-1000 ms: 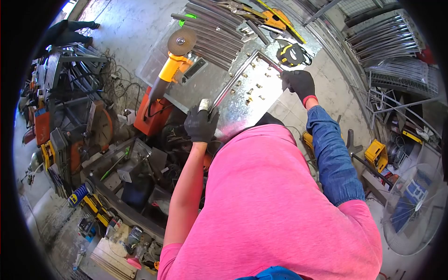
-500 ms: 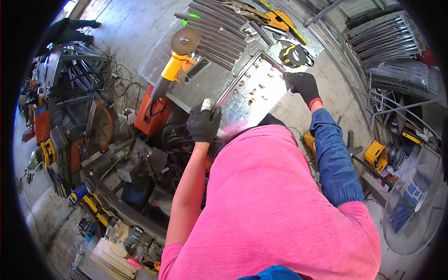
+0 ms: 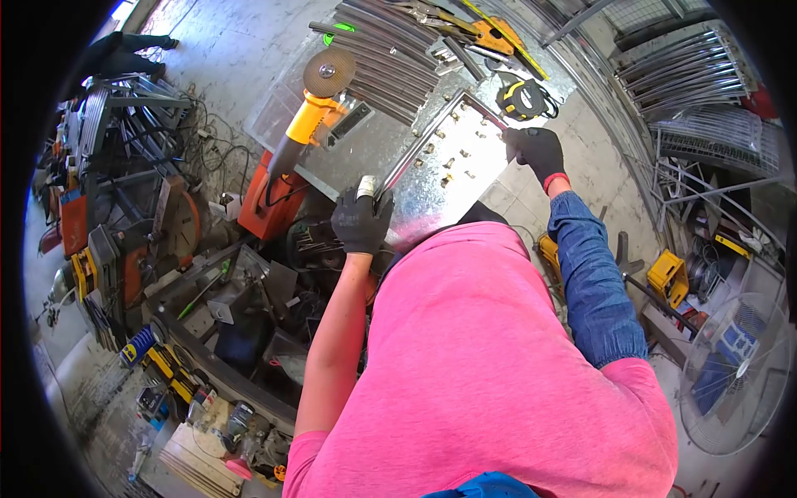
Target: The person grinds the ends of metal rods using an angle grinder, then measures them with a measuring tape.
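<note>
A shiny metal plate with raised edges and several small holes lies at a slant in front of my pink shirt. My left hand, in a dark glove with white tape round one finger, is closed on the plate's near left edge. At the opposite side, my right hand, also dark-gloved, grips the plate's upper right edge; its fingertips are partly hidden. Beyond the left edge an orange angle grinder stands with its disc upward. A black and yellow tape measure sits just past the right corner.
Several metal bars lie side by side on the worktable. An orange-red machine stands left of it. Tools and scrap crowd the lower left. A fan is at right, metal racks behind. A person's legs show far left.
My right hand has shifted very slightly left. Both hands keep their hold on the plate, which looks the same.
</note>
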{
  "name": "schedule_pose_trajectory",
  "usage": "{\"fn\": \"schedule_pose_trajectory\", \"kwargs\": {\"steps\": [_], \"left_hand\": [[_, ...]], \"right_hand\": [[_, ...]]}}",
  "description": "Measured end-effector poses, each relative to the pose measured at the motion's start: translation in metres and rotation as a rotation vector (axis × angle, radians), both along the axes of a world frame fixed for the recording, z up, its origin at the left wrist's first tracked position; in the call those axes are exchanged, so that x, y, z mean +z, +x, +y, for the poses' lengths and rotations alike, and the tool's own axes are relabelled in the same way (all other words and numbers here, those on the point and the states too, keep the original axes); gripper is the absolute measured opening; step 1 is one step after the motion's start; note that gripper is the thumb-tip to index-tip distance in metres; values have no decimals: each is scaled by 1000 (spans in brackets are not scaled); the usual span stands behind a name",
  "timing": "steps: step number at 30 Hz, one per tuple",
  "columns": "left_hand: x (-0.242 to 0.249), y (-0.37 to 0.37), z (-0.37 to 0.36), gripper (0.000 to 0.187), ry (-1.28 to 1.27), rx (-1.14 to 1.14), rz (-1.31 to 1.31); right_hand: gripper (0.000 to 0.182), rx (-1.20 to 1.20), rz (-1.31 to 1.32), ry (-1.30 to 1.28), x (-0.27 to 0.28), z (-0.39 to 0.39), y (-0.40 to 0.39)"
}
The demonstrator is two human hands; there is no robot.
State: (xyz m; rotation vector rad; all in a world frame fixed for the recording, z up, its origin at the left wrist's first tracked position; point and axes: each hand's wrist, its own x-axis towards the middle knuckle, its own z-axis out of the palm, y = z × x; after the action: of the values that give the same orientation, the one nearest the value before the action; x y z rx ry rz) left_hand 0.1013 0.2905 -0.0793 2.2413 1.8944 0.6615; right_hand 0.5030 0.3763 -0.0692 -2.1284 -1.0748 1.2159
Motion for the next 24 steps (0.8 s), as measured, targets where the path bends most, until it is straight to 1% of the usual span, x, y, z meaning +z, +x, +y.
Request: {"fn": "schedule_pose_trajectory", "kwargs": {"steps": [2,4,5,7,14,17,19,23,24], "left_hand": [[0,1,1,50,4,6,4],[2,1,3,45,91,-8,-4],[3,2,3,45,91,-9,-4],[2,1,1,50,41,-5,-5],[6,2,1,51,19,-3,-5],[5,1,2,52,-14,5,-10],[5,2,2,52,-10,22,-9],[4,2,2,53,-36,29,-10],[5,2,1,53,-38,28,-8]], "right_hand": [[40,4,-4,-1,0,0,0],[40,3,-12,-8,2,0,-1],[40,3,-11,-8,2,0,-2],[39,-6,-17,-8,4,0,-4],[41,-38,6,-13,11,1,-8],[38,29,-9,-28,12,0,-2],[34,-60,247,17,11,-4,3],[35,-74,297,7,12,-6,6],[39,-70,283,7,11,-5,5]]}}
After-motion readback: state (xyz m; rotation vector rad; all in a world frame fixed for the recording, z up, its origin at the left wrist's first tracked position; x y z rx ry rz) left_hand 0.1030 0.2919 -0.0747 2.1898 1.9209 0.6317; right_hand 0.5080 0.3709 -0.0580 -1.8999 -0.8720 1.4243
